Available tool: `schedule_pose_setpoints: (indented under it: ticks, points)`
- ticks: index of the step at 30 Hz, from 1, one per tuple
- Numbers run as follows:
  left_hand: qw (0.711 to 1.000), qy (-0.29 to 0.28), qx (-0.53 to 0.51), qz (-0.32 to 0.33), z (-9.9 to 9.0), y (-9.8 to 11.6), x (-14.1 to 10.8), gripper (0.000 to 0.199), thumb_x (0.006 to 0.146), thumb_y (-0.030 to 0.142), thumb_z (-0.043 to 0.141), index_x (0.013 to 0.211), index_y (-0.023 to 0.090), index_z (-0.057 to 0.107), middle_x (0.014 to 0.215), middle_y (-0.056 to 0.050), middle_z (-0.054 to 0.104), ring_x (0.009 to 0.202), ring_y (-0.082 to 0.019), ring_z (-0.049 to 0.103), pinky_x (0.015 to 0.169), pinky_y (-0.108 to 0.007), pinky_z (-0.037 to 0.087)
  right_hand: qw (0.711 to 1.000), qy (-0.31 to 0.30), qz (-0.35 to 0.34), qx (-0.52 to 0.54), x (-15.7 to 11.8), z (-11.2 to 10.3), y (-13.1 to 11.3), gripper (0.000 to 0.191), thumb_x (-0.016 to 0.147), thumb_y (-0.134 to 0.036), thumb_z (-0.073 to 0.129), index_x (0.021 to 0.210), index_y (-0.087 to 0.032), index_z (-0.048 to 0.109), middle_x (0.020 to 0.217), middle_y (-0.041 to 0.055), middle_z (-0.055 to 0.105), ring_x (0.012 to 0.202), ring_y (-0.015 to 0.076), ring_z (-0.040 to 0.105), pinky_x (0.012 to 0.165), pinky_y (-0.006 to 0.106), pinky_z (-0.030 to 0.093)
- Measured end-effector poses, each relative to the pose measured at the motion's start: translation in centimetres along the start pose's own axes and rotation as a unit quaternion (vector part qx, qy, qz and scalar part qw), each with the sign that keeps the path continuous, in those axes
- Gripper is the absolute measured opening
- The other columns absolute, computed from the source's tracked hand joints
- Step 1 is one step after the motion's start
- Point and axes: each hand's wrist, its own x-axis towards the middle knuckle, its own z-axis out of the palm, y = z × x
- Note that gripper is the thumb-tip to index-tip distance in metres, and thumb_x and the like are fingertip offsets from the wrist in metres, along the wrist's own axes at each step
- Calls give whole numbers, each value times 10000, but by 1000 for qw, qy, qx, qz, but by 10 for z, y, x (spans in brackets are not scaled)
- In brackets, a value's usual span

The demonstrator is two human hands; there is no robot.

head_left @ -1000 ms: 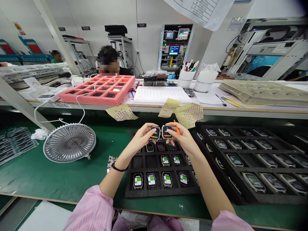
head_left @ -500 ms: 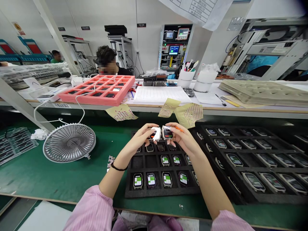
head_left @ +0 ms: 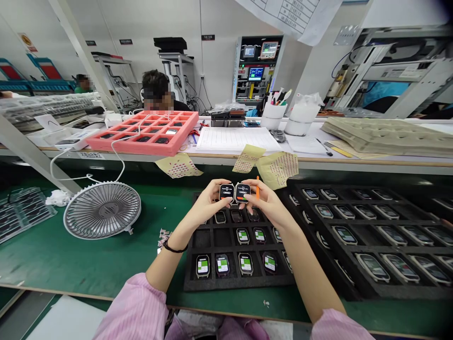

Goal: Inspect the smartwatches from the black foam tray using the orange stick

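Observation:
My left hand (head_left: 207, 201) holds a smartwatch body (head_left: 227, 192) by its edges, screen up and dark. My right hand (head_left: 266, 202) grips a second smartwatch body (head_left: 242, 192) right beside the first, along with a thin orange stick (head_left: 257, 187) that stands up between its fingers. Both hands hover over the far end of a black foam tray (head_left: 237, 282). Several watch bodies sit in its pockets (head_left: 242, 235), most showing a green and white screen. My fingers hide the tray's top row in part.
A second black foam tray (head_left: 368, 288) with several watches lies to the right on the green mat (head_left: 88, 269). A grey desk fan (head_left: 102, 210) stands to the left. Across the bench are a pink foam tray (head_left: 141, 146), dotted yellow sheets (head_left: 278, 170), and a co-worker (head_left: 155, 89).
The left watch has turned back from showing its pale underside to screen up. The two watches now sit level, side by side, and the orange stick has swung upright.

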Motion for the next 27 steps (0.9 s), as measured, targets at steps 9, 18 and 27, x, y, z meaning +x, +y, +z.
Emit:
schedule_pose_setpoints:
  ticks: [9,18,27]
  points:
    - [999,23,-20,-13,0,0,2,352,883,395,584,1158,183,527,1077,-71,615,647,-75,591,418,-150,334,1000,-12,-13,-2,1,-4,5,384,821,-320,720,1156,-225,556,1022,54,608,703,168,681,466,236,485]
    - [1000,26,-4,-13,1,0,3,318,900,387,544,1135,173,549,1004,-61,642,608,-82,616,398,-155,306,999,43,-1,-3,3,-1,7,337,787,-359,744,1050,-206,598,875,9,620,557,119,637,413,209,432]
    - [999,37,-7,-26,0,0,5,275,892,411,548,967,151,598,702,-4,621,493,-94,595,380,-172,259,996,82,14,-10,4,1,7,286,832,-459,662,944,-199,626,730,-8,617,461,119,612,362,201,381]
